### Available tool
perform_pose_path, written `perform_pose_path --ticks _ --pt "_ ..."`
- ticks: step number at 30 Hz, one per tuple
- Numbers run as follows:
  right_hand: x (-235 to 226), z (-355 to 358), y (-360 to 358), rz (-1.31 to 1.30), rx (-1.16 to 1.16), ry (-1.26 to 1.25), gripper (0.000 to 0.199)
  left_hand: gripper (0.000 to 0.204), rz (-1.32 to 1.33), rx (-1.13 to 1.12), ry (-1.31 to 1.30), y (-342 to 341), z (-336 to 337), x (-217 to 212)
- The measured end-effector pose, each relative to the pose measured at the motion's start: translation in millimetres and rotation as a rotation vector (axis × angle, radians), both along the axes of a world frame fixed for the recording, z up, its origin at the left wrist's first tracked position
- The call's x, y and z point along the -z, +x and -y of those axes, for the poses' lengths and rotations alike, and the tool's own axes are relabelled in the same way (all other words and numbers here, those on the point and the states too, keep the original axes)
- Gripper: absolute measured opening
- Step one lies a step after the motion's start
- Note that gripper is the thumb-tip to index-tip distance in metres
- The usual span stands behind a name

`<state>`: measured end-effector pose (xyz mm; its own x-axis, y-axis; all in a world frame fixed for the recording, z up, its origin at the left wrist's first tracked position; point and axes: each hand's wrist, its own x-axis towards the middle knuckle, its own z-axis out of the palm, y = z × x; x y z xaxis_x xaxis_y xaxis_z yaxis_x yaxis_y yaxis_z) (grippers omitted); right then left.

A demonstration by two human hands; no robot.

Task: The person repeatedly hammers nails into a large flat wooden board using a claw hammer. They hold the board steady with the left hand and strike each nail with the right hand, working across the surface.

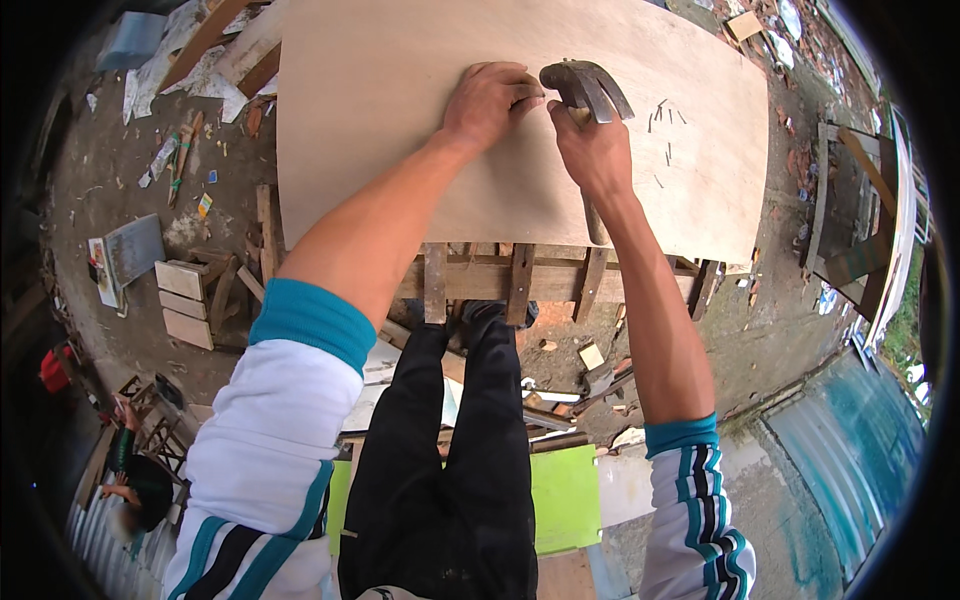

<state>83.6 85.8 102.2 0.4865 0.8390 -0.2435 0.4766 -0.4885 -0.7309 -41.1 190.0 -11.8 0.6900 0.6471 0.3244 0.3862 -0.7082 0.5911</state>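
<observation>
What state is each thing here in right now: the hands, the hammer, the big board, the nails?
left hand: pressed on the board, fingertips pinched beside the hammer head
right hand: closed around the hammer handle
hammer: held, head close above the board
plywood board: lying flat on a wooden frame
loose nails: scattered on the board
wooden frame: standing under the board

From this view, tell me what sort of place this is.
Likely an outdoor carpentry yard: a plywood sheet on a rough timber frame, a claw hammer in the right hand, wood offcuts on dirt.
</observation>
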Motion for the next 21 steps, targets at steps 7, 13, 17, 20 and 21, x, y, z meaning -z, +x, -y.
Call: perform_pose_path --ticks 7,13,17,20,21 --pt "-1.4 -4.3 -1.3 -0.005 0.044 -0.146 0.035 0.013 -0.019 0.005 -0.007 1.6 -3.8 0.2" --pt "5.5 -8.4 0.4 0.093 0.018 -0.228 0.035 0.013 -0.013 0.016 -0.017 0.5 -3.7 -0.9" --pt "13.8 2.5 -2.8 0.158 -0.032 0.194 0.038 0.014 -0.021 0.046 -0.056 0.8 -6.8 -8.8" --pt "14.8 -11.2 3.8 0.134 0.01 -0.307 0.039 0.014 -0.043 0.056 -0.082 -0.1 -5.5 -12.1" --pt "13.6 -10.8 3.7 0.127 0.048 -0.245 0.04 0.014 -0.057 0.057 -0.088 -2.0 -8.3 -14.2"
